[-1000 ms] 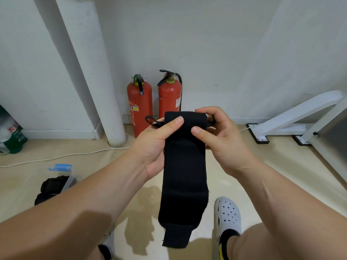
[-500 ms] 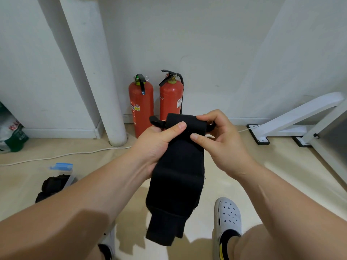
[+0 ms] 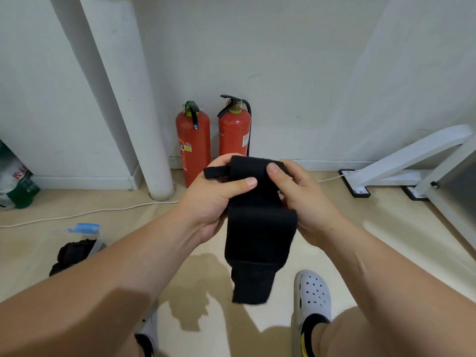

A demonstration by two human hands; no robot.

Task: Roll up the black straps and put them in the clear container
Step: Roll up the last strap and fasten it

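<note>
A wide black strap [image 3: 258, 235] hangs in front of me, its top end rolled over between both hands and a thin loop sticking out to the left. My left hand [image 3: 213, 199] grips the roll from the left, thumb across its front. My right hand [image 3: 301, 199] grips it from the right, thumb on top. The strap's free end dangles above the floor. The clear container [image 3: 88, 240] with a blue lid clip sits on the floor at the left, with dark rolled straps [image 3: 72, 253] in it, partly hidden by my left forearm.
Two red fire extinguishers [image 3: 213, 143] stand against the wall behind my hands. A white pipe [image 3: 144, 124] rises at the left, with a white cable [image 3: 85, 213] along the floor. A white metal frame [image 3: 412, 163] stands at the right. My grey clog [image 3: 313, 297] is below.
The rolled top has grown thicker and the hanging part has become shorter. Both hands have turned the roll and shifted slightly lower.
</note>
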